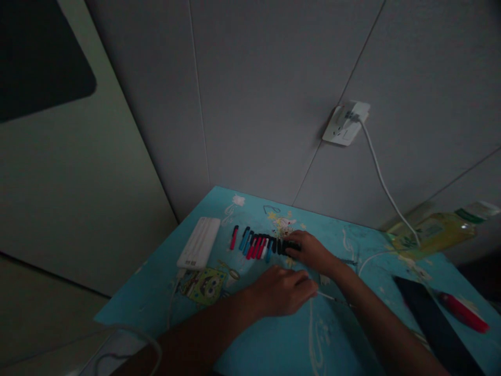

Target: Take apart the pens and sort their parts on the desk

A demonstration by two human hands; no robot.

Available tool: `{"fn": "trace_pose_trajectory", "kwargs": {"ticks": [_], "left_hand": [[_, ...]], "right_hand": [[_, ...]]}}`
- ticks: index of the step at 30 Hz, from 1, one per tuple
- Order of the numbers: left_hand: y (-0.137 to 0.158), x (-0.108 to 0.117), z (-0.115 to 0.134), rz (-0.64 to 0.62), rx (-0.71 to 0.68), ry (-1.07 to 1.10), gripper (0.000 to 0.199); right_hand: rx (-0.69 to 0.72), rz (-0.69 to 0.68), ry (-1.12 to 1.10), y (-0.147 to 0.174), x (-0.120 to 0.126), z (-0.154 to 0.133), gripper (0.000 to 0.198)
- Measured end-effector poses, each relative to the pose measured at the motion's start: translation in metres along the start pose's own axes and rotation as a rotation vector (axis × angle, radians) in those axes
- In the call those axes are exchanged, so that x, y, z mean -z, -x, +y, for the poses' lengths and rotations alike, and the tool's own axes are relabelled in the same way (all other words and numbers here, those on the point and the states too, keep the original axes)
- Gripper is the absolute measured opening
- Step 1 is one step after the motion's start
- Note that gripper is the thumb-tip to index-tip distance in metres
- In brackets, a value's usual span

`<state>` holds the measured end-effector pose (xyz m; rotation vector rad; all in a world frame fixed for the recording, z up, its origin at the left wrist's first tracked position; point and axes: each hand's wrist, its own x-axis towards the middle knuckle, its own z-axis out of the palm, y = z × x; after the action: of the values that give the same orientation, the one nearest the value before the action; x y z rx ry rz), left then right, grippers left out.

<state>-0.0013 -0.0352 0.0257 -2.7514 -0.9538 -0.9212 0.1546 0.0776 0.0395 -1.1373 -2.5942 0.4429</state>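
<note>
On the blue table a row of small marker-like sticks (255, 246) lies side by side, red, blue and white ones with black ends. At the row's right end are several black pieces (279, 246). My right hand (307, 249) reaches over these, its fingers closed round a black piece (291, 244) that they partly hide. Nearer to me, my left hand (284, 291) is closed with its fingers curled. From its fingertips a thin whitish stick (326, 296) sticks out to the right; its far end passes toward my right forearm.
A white power bank (199, 243) with a cable lies on the left of the printed table (250, 355). On the right are a bottle of yellow liquid (434, 232), a dark flat strip (434, 318) and a red-handled object (464, 312). A charger (348, 117) hangs its white cable down the wall.
</note>
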Motion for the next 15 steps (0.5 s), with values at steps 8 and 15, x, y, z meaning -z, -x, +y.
{"fn": "trace_pose_trajectory", "kwargs": {"ticks": [8,15], "left_hand": [[-0.0005,0.0009,0.0001,-0.002,0.002,-0.010,0.022],[-0.0010,0.0014,0.0004,-0.010,-0.010,-0.010,0.024]], "right_hand": [[0.005,-0.023,-0.011,0.0037,0.0076,-0.0026,0.025],[-0.008,-0.007,0.000,0.0048,0.0016,-0.0052,0.030]]}}
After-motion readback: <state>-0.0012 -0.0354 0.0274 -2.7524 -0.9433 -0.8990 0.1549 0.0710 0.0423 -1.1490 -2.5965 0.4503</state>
